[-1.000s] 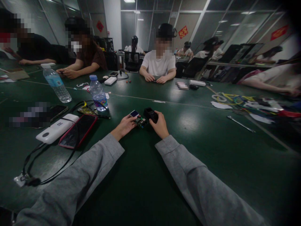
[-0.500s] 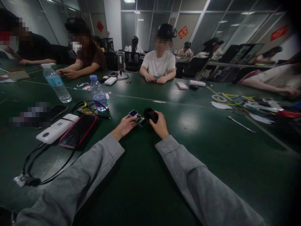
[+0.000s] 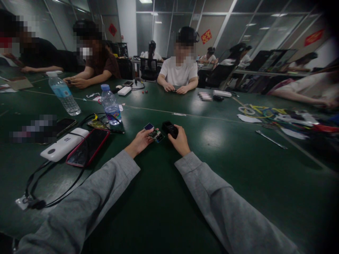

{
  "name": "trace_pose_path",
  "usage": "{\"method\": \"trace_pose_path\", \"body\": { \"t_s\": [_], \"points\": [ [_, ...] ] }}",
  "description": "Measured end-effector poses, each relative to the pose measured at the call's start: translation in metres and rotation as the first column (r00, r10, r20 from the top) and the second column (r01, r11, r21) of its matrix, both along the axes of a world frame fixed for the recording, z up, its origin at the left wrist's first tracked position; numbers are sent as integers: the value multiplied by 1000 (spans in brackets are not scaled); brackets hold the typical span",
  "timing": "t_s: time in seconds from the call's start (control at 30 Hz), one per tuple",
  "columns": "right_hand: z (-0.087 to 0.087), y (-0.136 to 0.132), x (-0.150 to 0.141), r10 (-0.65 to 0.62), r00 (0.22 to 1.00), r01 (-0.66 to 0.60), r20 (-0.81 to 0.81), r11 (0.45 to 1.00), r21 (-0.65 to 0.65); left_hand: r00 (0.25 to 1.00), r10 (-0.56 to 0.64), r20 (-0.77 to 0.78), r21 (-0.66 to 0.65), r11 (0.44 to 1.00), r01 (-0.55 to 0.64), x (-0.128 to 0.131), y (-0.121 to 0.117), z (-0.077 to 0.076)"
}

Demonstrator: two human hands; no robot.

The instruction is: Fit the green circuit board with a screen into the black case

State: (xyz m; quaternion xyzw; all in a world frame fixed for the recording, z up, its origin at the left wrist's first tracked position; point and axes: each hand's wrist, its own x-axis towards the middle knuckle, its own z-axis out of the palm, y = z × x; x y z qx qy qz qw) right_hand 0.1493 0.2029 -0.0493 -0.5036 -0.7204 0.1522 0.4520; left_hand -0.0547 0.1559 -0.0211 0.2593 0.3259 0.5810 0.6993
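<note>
Over the middle of the green table, my left hand (image 3: 140,141) is closed on a small green circuit board (image 3: 157,135). A little dark screen with a pale edge (image 3: 148,126) sticks up by its thumb; whether it is joined to the board I cannot tell. My right hand (image 3: 180,140) grips a black plastic case (image 3: 169,129), with fingers wrapped round its right side. The case's left edge is close to the board, with a narrow gap between them. My fingers hide part of both things.
Left of my arms lie a red-edged phone (image 3: 88,146), a white power bank (image 3: 65,144) and black cables. Two water bottles (image 3: 111,107) stand behind them. To the right are a wrench (image 3: 271,139) and tangled wires (image 3: 293,120). A person (image 3: 178,70) sits opposite.
My left hand has shifted the circuit board and little screen slightly left, so the gap to the black case is wider. My right hand has hardly moved.
</note>
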Motion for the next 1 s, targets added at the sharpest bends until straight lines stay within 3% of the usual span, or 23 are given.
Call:
{"method": "trace_pose_path", "body": {
  "t_s": [0.23,0.47,0.6,0.7,1.0],
  "points": [
    [1,-1,-1,3,1000,-3,-5,1000,-2,999,-4,-43,-1,1000,4,2,-1,1],
    [3,-1,0,-10,1000,10,-19,1000,-3,1000,-11,15,-20,1000,12,0,1,0],
    [11,-7,-2,-83,987,94,-137,993,76,996,-22,82,-93,995,30,1,1,4],
    [22,-20,-10,-70,966,114,-250,979,167,996,-12,91,-105,994,22,1,1,6],
    [33,-61,-46,239,950,-192,-199,954,230,998,19,62,-129,992,-11,1,-1,6]
  ]
}}
